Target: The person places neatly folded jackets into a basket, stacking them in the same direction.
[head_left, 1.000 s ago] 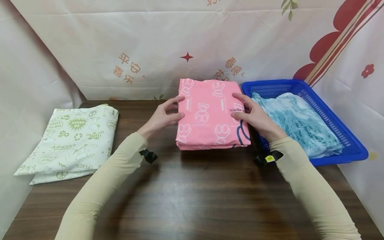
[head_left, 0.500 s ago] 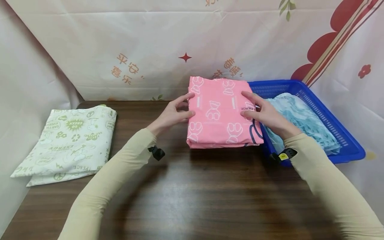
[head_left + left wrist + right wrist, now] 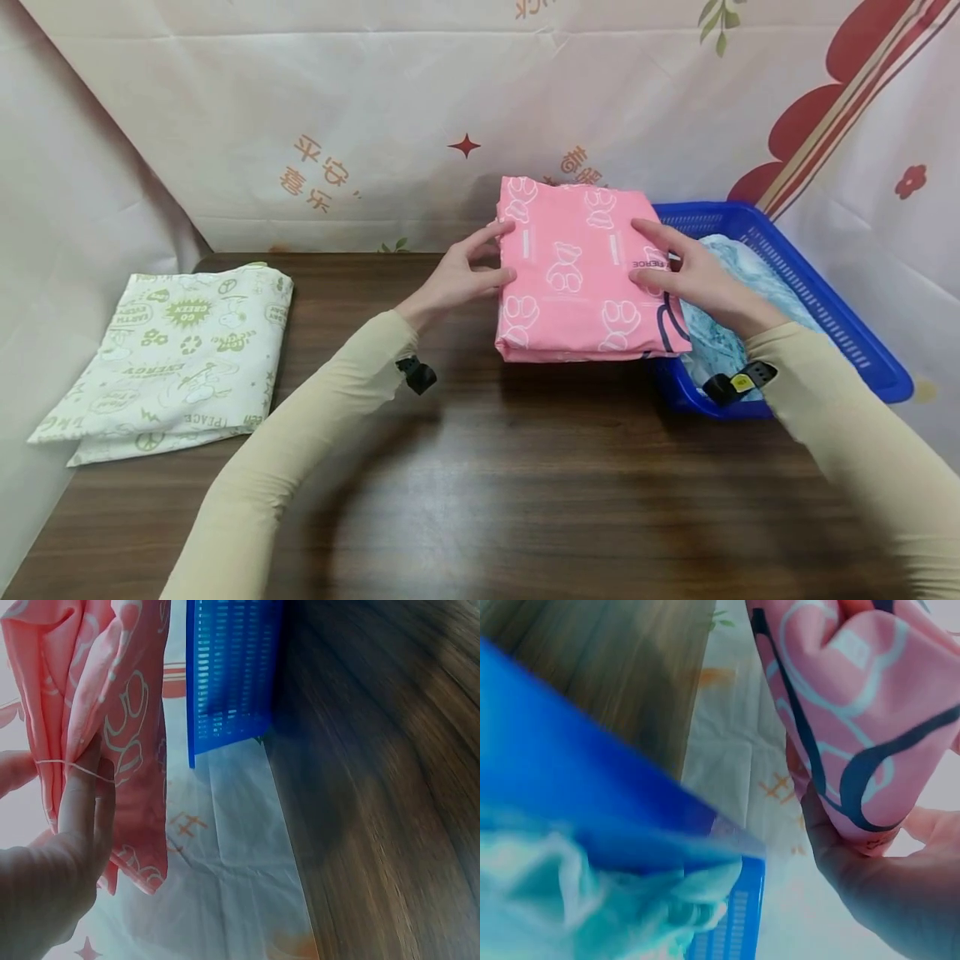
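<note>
A pink folded cloth with white bear outlines and a dark blue curved line is held level above the table. My left hand grips its left side, with the thumb on top and the other fingers under the fold. At the right side my right hand holds it the same way. Loose layers of the pink cloth show at the left fingers in the left wrist view. The cloth's right part overlaps the near left corner of a blue plastic basket, which holds a teal and white folded cloth.
A white folded cloth with green print lies at the left of the dark wooden table. A printed fabric backdrop stands behind the table and along both sides.
Both hands have carried the pink cloth to the right, from beside the basket to partly over its left edge, and slightly up. The grip looks the same. The white and green cloth has stayed put.
</note>
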`<move>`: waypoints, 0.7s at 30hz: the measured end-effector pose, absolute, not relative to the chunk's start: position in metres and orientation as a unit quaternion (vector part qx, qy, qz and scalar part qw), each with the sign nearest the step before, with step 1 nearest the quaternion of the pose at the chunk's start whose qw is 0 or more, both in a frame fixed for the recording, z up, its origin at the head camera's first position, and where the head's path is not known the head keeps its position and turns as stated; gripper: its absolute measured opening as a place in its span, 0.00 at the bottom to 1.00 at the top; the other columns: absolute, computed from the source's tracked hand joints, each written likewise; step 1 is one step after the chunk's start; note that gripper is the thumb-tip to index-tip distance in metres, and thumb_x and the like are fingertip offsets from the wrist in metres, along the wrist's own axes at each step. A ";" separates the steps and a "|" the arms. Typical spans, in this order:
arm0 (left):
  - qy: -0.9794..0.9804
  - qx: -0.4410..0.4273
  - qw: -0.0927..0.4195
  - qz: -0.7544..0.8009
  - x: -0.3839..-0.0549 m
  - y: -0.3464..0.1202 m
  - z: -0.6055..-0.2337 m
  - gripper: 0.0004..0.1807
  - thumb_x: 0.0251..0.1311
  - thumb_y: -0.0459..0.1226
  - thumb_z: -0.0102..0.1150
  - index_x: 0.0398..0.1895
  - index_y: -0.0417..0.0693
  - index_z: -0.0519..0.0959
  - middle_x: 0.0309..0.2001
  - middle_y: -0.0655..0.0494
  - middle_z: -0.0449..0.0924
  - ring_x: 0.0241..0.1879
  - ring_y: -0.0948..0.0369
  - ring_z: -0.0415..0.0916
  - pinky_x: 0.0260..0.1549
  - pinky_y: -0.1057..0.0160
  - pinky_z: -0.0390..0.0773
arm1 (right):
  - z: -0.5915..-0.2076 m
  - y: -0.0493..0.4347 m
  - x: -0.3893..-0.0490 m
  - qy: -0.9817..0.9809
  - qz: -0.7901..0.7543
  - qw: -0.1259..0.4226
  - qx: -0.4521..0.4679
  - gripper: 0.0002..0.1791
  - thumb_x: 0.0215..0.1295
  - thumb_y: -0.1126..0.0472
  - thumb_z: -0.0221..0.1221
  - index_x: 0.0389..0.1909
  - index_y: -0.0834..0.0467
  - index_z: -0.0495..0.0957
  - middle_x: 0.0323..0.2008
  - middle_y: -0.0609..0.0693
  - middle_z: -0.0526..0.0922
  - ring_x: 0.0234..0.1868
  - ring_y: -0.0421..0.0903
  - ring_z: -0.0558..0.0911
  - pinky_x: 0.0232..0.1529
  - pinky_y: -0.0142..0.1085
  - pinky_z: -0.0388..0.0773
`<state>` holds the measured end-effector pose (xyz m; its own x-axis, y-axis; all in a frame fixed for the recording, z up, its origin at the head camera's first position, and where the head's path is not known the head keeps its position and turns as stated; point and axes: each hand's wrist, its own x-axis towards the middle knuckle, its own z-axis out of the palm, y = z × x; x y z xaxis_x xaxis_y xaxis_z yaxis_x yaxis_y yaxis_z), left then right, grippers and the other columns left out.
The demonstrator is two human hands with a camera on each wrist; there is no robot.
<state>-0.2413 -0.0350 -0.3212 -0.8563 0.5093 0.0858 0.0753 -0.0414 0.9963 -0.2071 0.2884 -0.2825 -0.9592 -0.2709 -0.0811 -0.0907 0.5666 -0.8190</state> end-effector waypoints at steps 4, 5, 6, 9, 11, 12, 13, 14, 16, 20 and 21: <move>0.665 0.226 0.157 0.694 -0.242 -0.024 -0.319 0.36 0.62 0.28 0.60 0.73 0.52 0.61 0.56 0.43 0.68 0.49 0.50 0.78 0.47 0.54 0.78 | -0.279 0.301 -0.209 0.887 -0.438 0.108 -0.098 0.42 0.68 0.53 0.56 0.77 0.42 0.45 0.74 0.57 0.46 0.64 0.61 0.59 0.43 0.25 0.70; 0.664 0.228 0.157 0.695 -0.242 -0.021 -0.319 0.36 0.62 0.28 0.59 0.73 0.52 0.61 0.56 0.43 0.68 0.49 0.50 0.78 0.47 0.55 0.78 | -0.277 0.304 -0.210 0.890 -0.433 0.109 -0.097 0.42 0.68 0.52 0.56 0.77 0.42 0.45 0.74 0.57 0.46 0.64 0.60 0.59 0.43 0.25 0.70; 0.662 0.227 0.157 0.696 -0.242 -0.018 -0.318 0.36 0.62 0.27 0.59 0.73 0.52 0.61 0.57 0.43 0.68 0.49 0.51 0.78 0.47 0.56 0.78 | -0.276 0.308 -0.210 0.892 -0.427 0.112 -0.096 0.42 0.68 0.52 0.56 0.77 0.42 0.44 0.74 0.58 0.46 0.64 0.61 0.59 0.43 0.25 0.70; 0.659 0.227 0.158 0.700 -0.241 -0.006 -0.316 0.36 0.62 0.27 0.58 0.73 0.52 0.60 0.58 0.43 0.68 0.50 0.51 0.78 0.47 0.58 0.78 | -0.271 0.319 -0.211 0.900 -0.410 0.113 -0.095 0.42 0.68 0.51 0.56 0.77 0.42 0.44 0.73 0.60 0.48 0.64 0.62 0.59 0.41 0.25 0.71; 0.657 0.228 0.160 0.701 -0.241 0.002 -0.315 0.37 0.62 0.27 0.58 0.73 0.52 0.60 0.58 0.43 0.68 0.50 0.51 0.78 0.47 0.58 0.78 | -0.268 0.326 -0.211 0.904 -0.401 0.111 -0.094 0.43 0.68 0.52 0.56 0.77 0.43 0.44 0.72 0.61 0.50 0.63 0.63 0.59 0.40 0.25 0.72; 0.657 0.228 0.160 0.700 -0.240 0.006 -0.314 0.37 0.62 0.26 0.58 0.73 0.52 0.60 0.59 0.44 0.68 0.50 0.51 0.78 0.46 0.58 0.78 | -0.268 0.330 -0.211 0.906 -0.398 0.109 -0.096 0.43 0.67 0.52 0.56 0.77 0.43 0.44 0.71 0.62 0.51 0.63 0.63 0.59 0.40 0.25 0.73; 0.657 0.228 0.161 0.700 -0.240 0.009 -0.314 0.37 0.62 0.26 0.58 0.73 0.53 0.60 0.59 0.44 0.68 0.50 0.51 0.78 0.46 0.58 0.78 | -0.268 0.334 -0.212 0.908 -0.394 0.108 -0.096 0.43 0.67 0.52 0.56 0.77 0.43 0.44 0.71 0.62 0.51 0.63 0.64 0.59 0.39 0.25 0.73; 0.656 0.229 0.162 0.701 -0.240 0.013 -0.314 0.37 0.62 0.26 0.58 0.73 0.53 0.59 0.58 0.44 0.68 0.50 0.51 0.78 0.46 0.58 0.78 | -0.268 0.338 -0.213 0.909 -0.391 0.106 -0.095 0.43 0.67 0.53 0.56 0.77 0.43 0.44 0.71 0.62 0.51 0.63 0.64 0.59 0.38 0.25 0.73; 0.654 0.232 0.163 0.701 -0.240 0.020 -0.314 0.37 0.62 0.26 0.57 0.74 0.53 0.59 0.58 0.44 0.67 0.50 0.52 0.78 0.46 0.58 0.79 | -0.268 0.345 -0.213 0.911 -0.388 0.103 -0.095 0.43 0.67 0.53 0.56 0.77 0.43 0.44 0.70 0.62 0.52 0.62 0.63 0.60 0.38 0.26 0.73; 0.640 0.227 0.173 0.713 -0.241 0.033 -0.315 0.37 0.62 0.24 0.56 0.73 0.52 0.59 0.57 0.44 0.68 0.49 0.51 0.78 0.44 0.58 0.79 | -0.270 0.359 -0.213 0.915 -0.381 0.097 -0.090 0.42 0.67 0.55 0.56 0.77 0.43 0.45 0.70 0.63 0.52 0.60 0.62 0.61 0.38 0.26 0.73; 0.634 0.224 0.175 0.719 -0.241 0.036 -0.316 0.37 0.62 0.24 0.56 0.73 0.52 0.60 0.56 0.43 0.68 0.49 0.50 0.78 0.44 0.58 0.79 | -0.270 0.362 -0.213 0.918 -0.375 0.096 -0.087 0.42 0.67 0.54 0.56 0.77 0.43 0.45 0.70 0.63 0.52 0.60 0.62 0.61 0.38 0.26 0.72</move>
<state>-0.2415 0.0360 -0.3157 -0.8380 0.5364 0.0998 0.0320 -0.1343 0.9904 -0.2134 0.3621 -0.2702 -0.9664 -0.2322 -0.1101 -0.0885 0.7029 -0.7057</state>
